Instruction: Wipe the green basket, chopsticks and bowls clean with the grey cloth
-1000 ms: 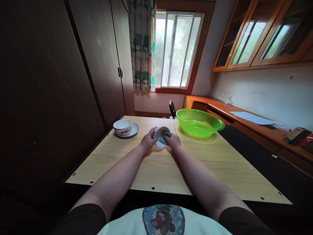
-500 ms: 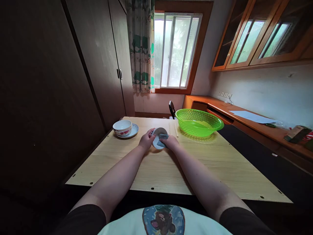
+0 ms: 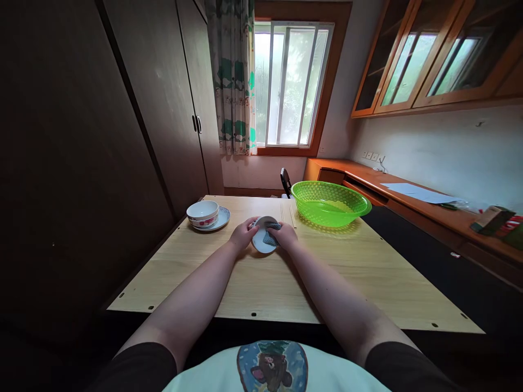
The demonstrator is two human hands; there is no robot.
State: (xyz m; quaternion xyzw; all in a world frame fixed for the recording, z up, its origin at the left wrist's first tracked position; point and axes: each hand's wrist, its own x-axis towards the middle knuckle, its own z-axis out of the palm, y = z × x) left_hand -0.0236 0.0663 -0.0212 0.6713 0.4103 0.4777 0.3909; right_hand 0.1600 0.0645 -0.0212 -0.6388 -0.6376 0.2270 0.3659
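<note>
A white bowl (image 3: pixel 260 243) is held tilted above the middle of the wooden table (image 3: pixel 261 288), its inside turned towards me. Gripping its left rim is my left hand (image 3: pixel 244 233), thumb on the inner edge. My right hand (image 3: pixel 286 236) pinches a grey-blue cloth (image 3: pixel 271 235) and presses it against the bowl's inner right side. The fingers of both hands are partly hidden behind the bowl and cloth.
At the left, stacked bowls with a floral pattern (image 3: pixel 203 216) stand on a plate (image 3: pixel 223 219). A green plastic basin (image 3: pixel 330 209) sits at the back right, with chopsticks (image 3: pixel 292 216) beside it. A dark wardrobe (image 3: pixel 163 109) borders the left side.
The bowl has tilted a little and dropped slightly lower. The cloth in my right hand has shifted up slightly along the bowl's inside. The view has turned slightly.
</note>
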